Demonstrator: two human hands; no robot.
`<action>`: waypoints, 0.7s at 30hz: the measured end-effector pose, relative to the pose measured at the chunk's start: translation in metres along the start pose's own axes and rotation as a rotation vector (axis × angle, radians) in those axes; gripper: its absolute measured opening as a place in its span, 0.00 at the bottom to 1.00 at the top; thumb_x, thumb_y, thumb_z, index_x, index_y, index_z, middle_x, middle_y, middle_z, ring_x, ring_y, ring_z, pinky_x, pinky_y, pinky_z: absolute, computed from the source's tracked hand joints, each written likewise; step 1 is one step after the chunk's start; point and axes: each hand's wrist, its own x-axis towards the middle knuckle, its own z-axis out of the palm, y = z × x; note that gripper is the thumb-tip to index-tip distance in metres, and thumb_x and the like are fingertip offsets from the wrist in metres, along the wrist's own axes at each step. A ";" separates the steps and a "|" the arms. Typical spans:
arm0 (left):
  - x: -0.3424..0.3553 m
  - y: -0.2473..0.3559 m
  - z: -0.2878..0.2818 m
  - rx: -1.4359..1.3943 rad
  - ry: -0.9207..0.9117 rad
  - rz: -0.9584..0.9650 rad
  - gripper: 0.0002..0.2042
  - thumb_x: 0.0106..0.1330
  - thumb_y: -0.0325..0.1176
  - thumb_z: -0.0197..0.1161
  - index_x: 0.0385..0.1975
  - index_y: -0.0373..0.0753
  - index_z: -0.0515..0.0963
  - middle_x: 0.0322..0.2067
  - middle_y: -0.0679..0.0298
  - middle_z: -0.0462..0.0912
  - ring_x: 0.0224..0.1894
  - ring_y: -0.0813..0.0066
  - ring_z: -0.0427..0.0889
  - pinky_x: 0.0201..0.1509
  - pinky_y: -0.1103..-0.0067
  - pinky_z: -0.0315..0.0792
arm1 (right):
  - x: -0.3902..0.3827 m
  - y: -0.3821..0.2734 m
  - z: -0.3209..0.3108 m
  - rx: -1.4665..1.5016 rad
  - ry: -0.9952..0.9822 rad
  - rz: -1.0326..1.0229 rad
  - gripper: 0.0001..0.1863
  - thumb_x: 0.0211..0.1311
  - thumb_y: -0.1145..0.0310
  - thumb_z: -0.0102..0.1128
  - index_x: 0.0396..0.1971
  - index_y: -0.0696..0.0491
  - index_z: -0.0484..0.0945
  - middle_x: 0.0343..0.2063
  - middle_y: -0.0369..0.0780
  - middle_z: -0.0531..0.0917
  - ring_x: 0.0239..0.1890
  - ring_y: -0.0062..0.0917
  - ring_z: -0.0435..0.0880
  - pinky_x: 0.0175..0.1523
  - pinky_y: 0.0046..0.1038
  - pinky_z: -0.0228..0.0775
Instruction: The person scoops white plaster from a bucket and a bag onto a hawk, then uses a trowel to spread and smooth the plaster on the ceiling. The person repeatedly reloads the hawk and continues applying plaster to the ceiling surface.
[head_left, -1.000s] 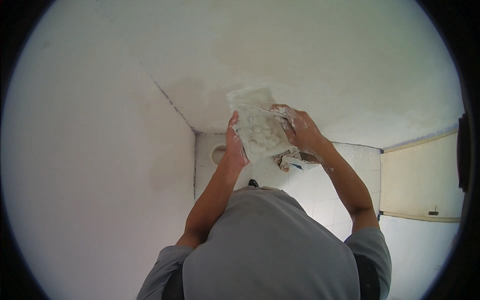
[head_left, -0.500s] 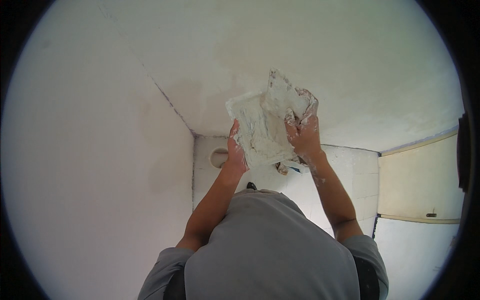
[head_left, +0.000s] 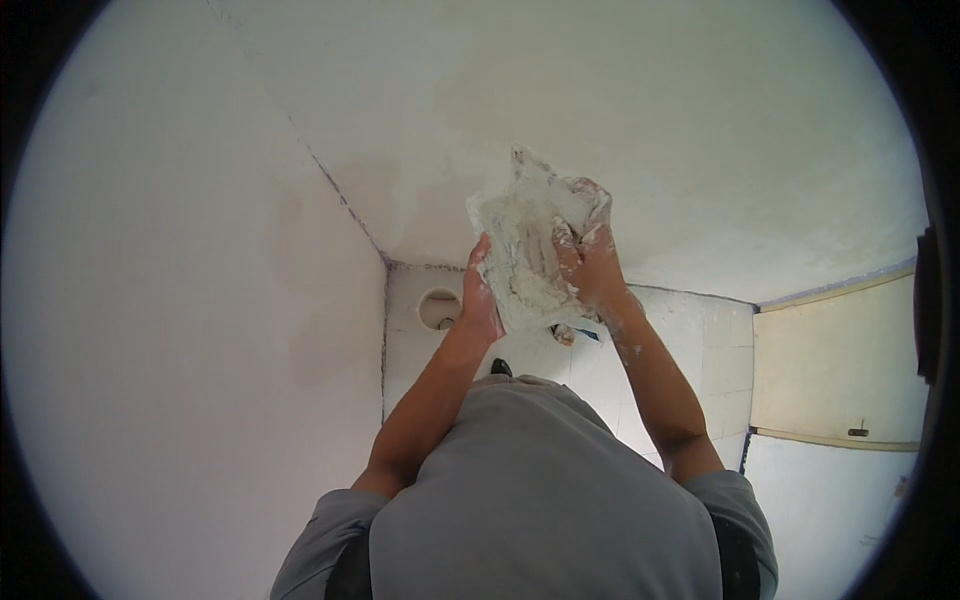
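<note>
My left hand (head_left: 482, 300) grips the left edge of a flat plastering board (head_left: 515, 295) heaped with wet white putty. In my right hand (head_left: 592, 265) is a putty-coated scraper (head_left: 540, 180), its broad blade lying over the far part of the board and touching the putty. My right fingers are smeared white and wrapped round the scraper's near end. The board's far edge and the scraper's handle are mostly hidden by the putty and my hand.
A wall (head_left: 680, 150) with damp-looking patches rises ahead, and another wall (head_left: 200, 300) stands at left; they meet at a dark corner line. A round white bucket (head_left: 440, 309) is on the tiled floor (head_left: 715, 355). A pale door (head_left: 840, 360) is at right.
The scraper has moved left and slightly nearer, across the putty on the board. The board has shifted a little to the right, and my right hand a little to the left.
</note>
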 end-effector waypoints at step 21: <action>0.002 0.005 -0.020 -0.058 -0.080 -0.076 0.31 0.69 0.56 0.44 0.62 0.38 0.65 0.54 0.52 0.74 0.54 0.55 0.77 0.58 0.58 0.73 | 0.029 -0.065 -0.019 -0.230 -0.471 -0.013 0.27 0.63 0.73 0.54 0.62 0.54 0.60 0.52 0.50 0.73 0.55 0.41 0.73 0.59 0.36 0.66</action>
